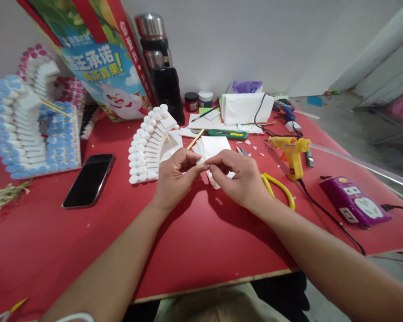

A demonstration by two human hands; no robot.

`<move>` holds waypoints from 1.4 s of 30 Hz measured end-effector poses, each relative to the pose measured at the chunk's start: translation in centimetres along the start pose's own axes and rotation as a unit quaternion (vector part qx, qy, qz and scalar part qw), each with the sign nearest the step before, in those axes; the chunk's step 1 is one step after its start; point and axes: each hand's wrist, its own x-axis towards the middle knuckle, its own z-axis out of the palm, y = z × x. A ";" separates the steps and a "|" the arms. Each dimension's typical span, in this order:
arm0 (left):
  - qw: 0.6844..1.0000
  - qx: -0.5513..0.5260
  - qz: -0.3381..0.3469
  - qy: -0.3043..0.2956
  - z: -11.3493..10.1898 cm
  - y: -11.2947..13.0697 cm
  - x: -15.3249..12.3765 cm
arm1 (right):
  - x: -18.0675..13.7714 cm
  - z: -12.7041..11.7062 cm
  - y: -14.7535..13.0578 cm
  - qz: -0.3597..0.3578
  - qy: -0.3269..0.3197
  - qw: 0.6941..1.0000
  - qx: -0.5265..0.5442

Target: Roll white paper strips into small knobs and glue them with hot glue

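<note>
My left hand [176, 176] and my right hand [237, 176] meet over the middle of the red table [195, 241]. Both pinch a small white piece [201, 162] between their fingertips, fingers closed on it. Under and behind the hands lies a stack of white foam sheets [215, 150]. A white fan-shaped model with rounded tips [149, 145] stands just left of my left hand. Yellow-handled scissors [278, 188] lie beside my right wrist.
A black phone [89, 179] lies at the left, a blue-tipped model [30, 129] beyond it. A yellow glue gun [292, 152], a purple power strip [354, 201] and cables sit right. A colourful bag [100, 58], flask [156, 49], paint jars and white box [243, 107] line the back.
</note>
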 end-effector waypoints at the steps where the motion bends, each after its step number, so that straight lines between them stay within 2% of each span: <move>1: 1.000 0.021 0.014 0.004 0.0 -0.2 0.0 | 0.0 0.0 0.0 0.012 0.000 1.000 0.005; 8: 0.991 0.107 0.083 0.013 -0.3 -1.0 -0.2 | -0.1 0.2 0.0 0.090 -0.009 0.995 0.034; 11: 0.991 0.105 0.085 0.004 -0.3 -0.9 -0.1 | -0.1 0.2 0.0 0.102 -0.009 0.994 0.040; 15: 0.997 0.056 0.050 0.003 -0.1 -0.6 -0.1 | -0.1 0.1 0.1 0.061 -0.006 0.998 0.027; 20: 0.998 -0.055 -0.019 -0.006 0.2 -0.1 0.1 | 0.0 -0.3 -0.6 -0.017 -0.015 1.000 0.012; 24: 0.990 -0.122 -0.066 -0.033 0.3 0.2 0.2 | 0.2 -0.6 -0.8 0.033 0.042 0.999 -0.005; 27: 0.984 -0.160 -0.068 -0.045 0.3 0.3 0.2 | 0.2 -0.6 -0.7 0.070 0.057 0.996 -0.004; 33: 0.976 -0.196 -0.075 -0.053 0.3 0.1 0.2 | 0.1 -0.5 -0.9 0.031 0.038 0.999 0.021; 42: 0.971 -0.210 -0.093 -0.069 0.2 0.0 0.3 | 0.1 -0.5 -0.7 0.014 0.027 1.000 0.007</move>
